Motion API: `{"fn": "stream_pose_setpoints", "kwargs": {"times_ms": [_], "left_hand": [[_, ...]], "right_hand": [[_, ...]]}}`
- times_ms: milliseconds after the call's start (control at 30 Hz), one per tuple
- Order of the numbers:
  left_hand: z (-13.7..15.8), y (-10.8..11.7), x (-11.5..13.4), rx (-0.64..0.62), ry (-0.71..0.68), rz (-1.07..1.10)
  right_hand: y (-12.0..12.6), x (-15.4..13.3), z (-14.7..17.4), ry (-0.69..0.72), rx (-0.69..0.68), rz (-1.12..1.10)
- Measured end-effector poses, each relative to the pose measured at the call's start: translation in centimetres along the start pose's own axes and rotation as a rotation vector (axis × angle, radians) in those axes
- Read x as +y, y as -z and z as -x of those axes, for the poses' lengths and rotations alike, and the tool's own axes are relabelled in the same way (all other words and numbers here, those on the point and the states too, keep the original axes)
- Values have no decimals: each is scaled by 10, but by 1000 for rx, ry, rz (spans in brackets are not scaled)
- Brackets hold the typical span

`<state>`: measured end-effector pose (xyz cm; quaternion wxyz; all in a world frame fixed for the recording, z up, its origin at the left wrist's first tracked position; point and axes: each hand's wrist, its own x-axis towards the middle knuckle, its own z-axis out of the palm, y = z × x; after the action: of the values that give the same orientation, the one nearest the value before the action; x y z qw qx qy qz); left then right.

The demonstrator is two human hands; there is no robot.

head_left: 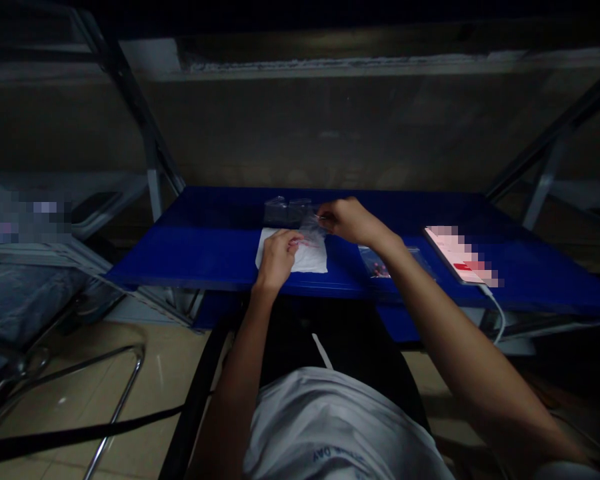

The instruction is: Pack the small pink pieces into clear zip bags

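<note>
My left hand (pixel 278 253) rests on a folded white tissue (pixel 316 262), with its thumb and fingertips pinched on a thin pink-red item (pixel 303 243) too small to name. Farther to the right, my right hand (pixel 349 220) hovers just above the table, its fingers drawn together in a pinch. A tiny pale tip shows at those fingers, but I cannot make out what it is. Right beside them, a clear plastic bag (pixel 308 225) lies partly over the tissue's far edge. Behind the tissue is another clear bag (pixel 276 212).
The blue table (pixel 220 240) has grey metal legs and frame bars at both sides. A clear zip bag (pixel 375 263) with small reddish pieces lies under my right forearm. To the right, a lit phone (pixel 455 257) has a white cable (pixel 500 313) hanging over the front edge.
</note>
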<state>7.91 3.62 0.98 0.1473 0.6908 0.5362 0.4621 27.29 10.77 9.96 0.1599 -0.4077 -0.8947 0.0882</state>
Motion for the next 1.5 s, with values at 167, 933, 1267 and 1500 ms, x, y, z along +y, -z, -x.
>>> {"fn": "stream_pose_setpoints", "kwargs": {"times_ms": [167, 933, 1267, 1500], "left_hand": [[2, -17, -3, 46, 15, -39], [4, -20, -5, 122, 6, -183], [-15, -24, -16, 81, -4, -282], [-24, -20, -14, 59, 26, -290]], "right_hand": [[1, -1, -3, 49, -33, 52], [-10, 4, 5, 15, 57, -12], [-43, 12, 23, -10, 237, -307], [-76, 21, 36, -231, 357, -490]]}}
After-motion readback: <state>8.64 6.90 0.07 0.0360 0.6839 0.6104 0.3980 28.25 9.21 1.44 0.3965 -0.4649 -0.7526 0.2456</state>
